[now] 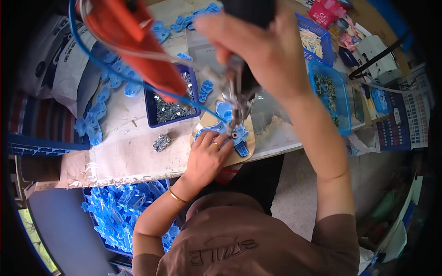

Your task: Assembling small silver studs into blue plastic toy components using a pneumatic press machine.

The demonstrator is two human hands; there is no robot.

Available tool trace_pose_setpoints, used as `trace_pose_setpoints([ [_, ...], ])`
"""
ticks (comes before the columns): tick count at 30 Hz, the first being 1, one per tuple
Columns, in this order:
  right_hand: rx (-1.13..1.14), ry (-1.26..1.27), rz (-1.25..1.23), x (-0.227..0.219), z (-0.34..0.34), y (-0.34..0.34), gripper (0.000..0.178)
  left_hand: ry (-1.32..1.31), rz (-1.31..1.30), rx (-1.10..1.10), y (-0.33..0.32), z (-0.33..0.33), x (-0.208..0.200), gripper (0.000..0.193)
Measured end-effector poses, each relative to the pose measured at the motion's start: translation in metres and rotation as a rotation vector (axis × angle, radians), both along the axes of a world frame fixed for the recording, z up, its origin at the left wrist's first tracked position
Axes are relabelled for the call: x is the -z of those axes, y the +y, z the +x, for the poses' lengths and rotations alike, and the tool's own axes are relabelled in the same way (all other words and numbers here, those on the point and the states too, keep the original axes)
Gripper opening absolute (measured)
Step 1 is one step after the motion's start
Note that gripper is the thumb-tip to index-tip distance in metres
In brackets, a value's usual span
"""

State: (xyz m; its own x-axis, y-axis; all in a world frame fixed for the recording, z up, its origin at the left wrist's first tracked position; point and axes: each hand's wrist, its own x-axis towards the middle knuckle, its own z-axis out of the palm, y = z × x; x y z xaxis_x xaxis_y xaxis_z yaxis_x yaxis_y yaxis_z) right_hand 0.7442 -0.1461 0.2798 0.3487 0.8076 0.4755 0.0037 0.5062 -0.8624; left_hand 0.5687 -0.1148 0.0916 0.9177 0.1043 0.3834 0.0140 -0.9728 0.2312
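My right hand (276, 64) is closed round a black power screwdriver (248, 14), blurred by motion. The tool points down, and its metal tip stands at a blue plastic part (224, 109) on a tan board (246, 124). I cannot tell whether the tip touches a screw. My left hand (209, 156) has its fingers bent over the near left side of that part, holding it against the board. On its wrist is a gold bangle. Just left of the board, a dark blue tray (150, 110) holds many small metal screws, with a small heap of screws (161, 142) in front of it.
A blurred orange-red object (138, 50) and a blue hose (76, 37) hang over the table's left side. Loose blue parts (94, 117) lie behind and left. Blue baskets (347, 117) stand right. A bin of blue parts (122, 216) sits below the table edge.
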Motion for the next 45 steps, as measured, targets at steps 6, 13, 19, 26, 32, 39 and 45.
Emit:
trace_pose_setpoints([
  [6, -0.039, -0.503, 0.18, -0.046, 0.067, 0.049, 0.08, 0.002, -0.62, 0.092, 0.015, -0.033, -0.07, 0.016],
  [13, 0.528, -0.854, -0.474, 0.129, 0.181, 0.095, 0.028, 0.216, -0.707, -0.728, 0.045, -0.23, -0.142, 0.013],
  [19, 0.75, -1.324, -0.835, 0.211, 0.168, 0.107, 0.038, 0.543, -0.152, -1.54, 0.052, -0.448, -0.091, 0.019],
  [26, 0.71, -1.066, -0.738, 0.216, 0.172, 0.106, 0.039, 0.796, -0.027, -2.046, 0.052, -0.558, 0.053, 0.033],
  [32, 0.053, -0.651, -0.683, 0.147, 0.175, 0.046, 0.04, 0.752, 0.537, -1.803, 0.053, -0.573, 0.086, 0.04],
  [39, -0.634, -0.431, -0.808, 0.117, 0.102, -0.033, 0.037, -0.046, -0.526, -0.698, 0.042, -0.151, -0.037, 0.009],
  [45, -0.78, -0.414, -0.809, 0.12, 0.068, -0.055, 0.038, -0.047, -0.423, 0.097, -0.006, -0.005, -0.047, 0.052],
])
